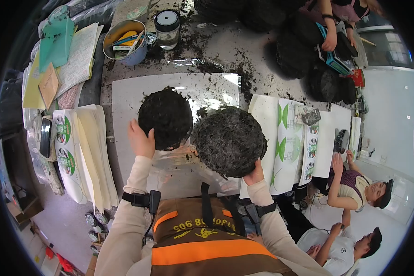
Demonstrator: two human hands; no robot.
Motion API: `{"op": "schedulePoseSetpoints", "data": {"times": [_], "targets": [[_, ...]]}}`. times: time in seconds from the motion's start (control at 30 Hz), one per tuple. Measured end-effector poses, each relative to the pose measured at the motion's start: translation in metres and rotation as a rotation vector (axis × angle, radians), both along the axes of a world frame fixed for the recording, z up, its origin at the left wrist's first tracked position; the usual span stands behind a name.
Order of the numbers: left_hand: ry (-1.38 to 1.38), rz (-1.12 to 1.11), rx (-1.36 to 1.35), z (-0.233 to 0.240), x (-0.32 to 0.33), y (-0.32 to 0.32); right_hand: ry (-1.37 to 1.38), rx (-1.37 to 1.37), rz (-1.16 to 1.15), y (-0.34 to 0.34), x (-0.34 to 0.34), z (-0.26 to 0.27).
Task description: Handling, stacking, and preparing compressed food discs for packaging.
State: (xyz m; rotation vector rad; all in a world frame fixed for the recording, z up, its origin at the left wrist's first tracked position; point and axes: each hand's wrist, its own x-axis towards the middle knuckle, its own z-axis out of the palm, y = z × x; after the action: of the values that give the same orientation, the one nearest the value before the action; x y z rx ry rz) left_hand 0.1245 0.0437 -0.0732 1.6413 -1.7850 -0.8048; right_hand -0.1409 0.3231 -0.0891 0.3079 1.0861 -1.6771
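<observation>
Two round, dark cakes of dried seaweed are in front of me over a pale, shiny work sheet [134,88]. My left hand [143,139] lies against the lower left rim of the smaller-looking left cake [165,119], its thumb at the edge and its fingers stretched along the outside. Whether it grips the cake cannot be told. My right hand [254,172] grips the right seaweed cake [229,141] by its lower right rim, fingers partly hidden beneath. This cake is greyer and seems to have another layer under it. Loose dark flakes lie between the cakes.
Printed packaging sheets [289,145] lie at right, more packaging [81,155] at left. A tool bucket [126,41] and a lidded jar [167,29] stand behind. Seaweed stacks [293,51] fill the far right, near a co-worker's hand [329,40] at a blue scale [338,63].
</observation>
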Motion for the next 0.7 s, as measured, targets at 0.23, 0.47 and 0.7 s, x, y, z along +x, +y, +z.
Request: {"op": "schedulePoseSetpoints", "data": {"times": [0.23, 0.47, 0.7], "targets": [[0.110, -0.701, 0.095, 0.080, -0.106, 0.093, 0.100, 0.002, 0.061, -0.013, 0.006, 0.010], [0.142, -0.778, 0.168, 0.071, -0.095, 0.097, 0.015, -0.004, 0.069, -0.012, 0.012, 0.007], [-0.026, -0.756, 0.092, 0.081, -0.102, 0.110, -0.009, -0.012, 0.049, -0.003, 0.022, 0.001]]}}
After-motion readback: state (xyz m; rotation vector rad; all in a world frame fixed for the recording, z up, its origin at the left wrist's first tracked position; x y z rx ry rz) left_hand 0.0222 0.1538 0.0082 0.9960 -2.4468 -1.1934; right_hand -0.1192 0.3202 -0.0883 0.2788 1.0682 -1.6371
